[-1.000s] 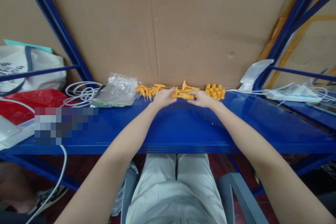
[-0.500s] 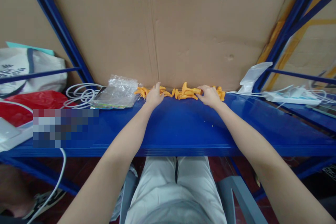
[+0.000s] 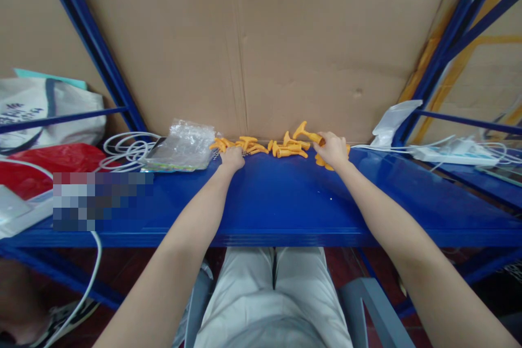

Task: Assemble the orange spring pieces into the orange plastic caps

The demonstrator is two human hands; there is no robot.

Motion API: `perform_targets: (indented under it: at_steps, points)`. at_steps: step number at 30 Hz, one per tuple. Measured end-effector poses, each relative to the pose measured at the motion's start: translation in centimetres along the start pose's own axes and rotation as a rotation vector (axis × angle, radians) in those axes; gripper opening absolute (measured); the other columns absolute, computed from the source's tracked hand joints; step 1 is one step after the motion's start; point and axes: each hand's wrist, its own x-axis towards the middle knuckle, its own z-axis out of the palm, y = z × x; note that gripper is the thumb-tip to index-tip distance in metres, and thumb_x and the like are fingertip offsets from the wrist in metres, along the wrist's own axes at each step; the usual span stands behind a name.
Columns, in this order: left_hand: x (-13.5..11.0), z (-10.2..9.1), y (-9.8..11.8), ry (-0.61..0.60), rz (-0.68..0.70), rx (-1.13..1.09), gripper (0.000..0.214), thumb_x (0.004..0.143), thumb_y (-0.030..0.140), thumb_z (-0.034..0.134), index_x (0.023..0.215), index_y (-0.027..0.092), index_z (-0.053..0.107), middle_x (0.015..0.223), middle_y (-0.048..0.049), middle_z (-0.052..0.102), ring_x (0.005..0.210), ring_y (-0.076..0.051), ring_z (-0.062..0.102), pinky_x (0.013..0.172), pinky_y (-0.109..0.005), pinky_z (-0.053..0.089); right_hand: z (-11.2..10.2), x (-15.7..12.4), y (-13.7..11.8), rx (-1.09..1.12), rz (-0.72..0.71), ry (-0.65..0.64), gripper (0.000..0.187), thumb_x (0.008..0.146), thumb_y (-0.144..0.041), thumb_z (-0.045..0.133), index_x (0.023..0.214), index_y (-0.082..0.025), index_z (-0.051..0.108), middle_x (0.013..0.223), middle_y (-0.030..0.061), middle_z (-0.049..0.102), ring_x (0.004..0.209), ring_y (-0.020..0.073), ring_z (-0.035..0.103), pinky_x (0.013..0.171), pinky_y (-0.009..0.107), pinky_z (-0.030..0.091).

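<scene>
Several small orange plastic parts [image 3: 285,148] lie in a row along the back of the blue shelf [image 3: 285,201], against the cardboard. My right hand [image 3: 333,150] is closed on one orange part [image 3: 305,132], lifted a little above the row, with more orange pieces under the hand. My left hand [image 3: 232,157] rests closed at the left group of orange parts [image 3: 244,144], next to small metal springs; what it pinches is hidden.
A crumpled clear plastic bag [image 3: 181,144] and coiled white cable [image 3: 126,148] lie left of the parts. A white bag [image 3: 395,117] and a power strip with cables [image 3: 452,149] sit at the right. A red bag [image 3: 44,166] and tote are far left.
My hands have parted from the middle of the row. The right hand has picked up one orange part and raised it; the left hand has drawn back slightly at the left group.
</scene>
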Motion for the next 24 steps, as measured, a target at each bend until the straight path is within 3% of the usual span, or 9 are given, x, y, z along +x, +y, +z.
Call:
perform_targets:
  at_steps: [10, 18, 24]
  points:
    - [0.13, 0.24, -0.03, 0.117, -0.011, -0.088, 0.038, 0.089, 0.012, 0.051, 0.120, 0.016, 0.073, 0.130, -0.0189, 0.071, 0.131, -0.037, 0.060, 0.108, -0.052, 0.045, -0.03, -0.15, -0.11, 0.005, 0.025, -0.054, 0.044, 0.094, -0.027, 0.054, 0.133, -0.017, 0.069, 0.129, 0.0160, 0.073, 0.119, 0.0328, 0.067, 0.098, 0.043, 0.043]
    - [0.62, 0.01, -0.37, 0.326, -0.020, -0.262, 0.031, 0.092, 0.011, 0.046, 0.110, 0.015, 0.071, 0.118, -0.0172, 0.074, 0.112, -0.030, 0.069, 0.094, -0.038, 0.051, 0.34, -0.14, -0.08, 0.003, -0.001, -0.045, 0.043, 0.094, -0.028, 0.054, 0.133, -0.018, 0.069, 0.129, 0.0155, 0.073, 0.119, 0.0316, 0.066, 0.098, 0.042, 0.043]
    - [0.64, -0.67, 0.31, 0.499, 0.075, -0.438, 0.022, 0.094, 0.016, 0.050, 0.106, 0.018, 0.067, 0.104, -0.0119, 0.076, 0.101, -0.025, 0.072, 0.088, -0.032, 0.051, 0.78, -0.01, -0.02, -0.001, -0.023, -0.026, 0.040, 0.094, -0.028, 0.056, 0.131, -0.019, 0.071, 0.129, 0.0151, 0.074, 0.120, 0.0329, 0.067, 0.098, 0.044, 0.045]
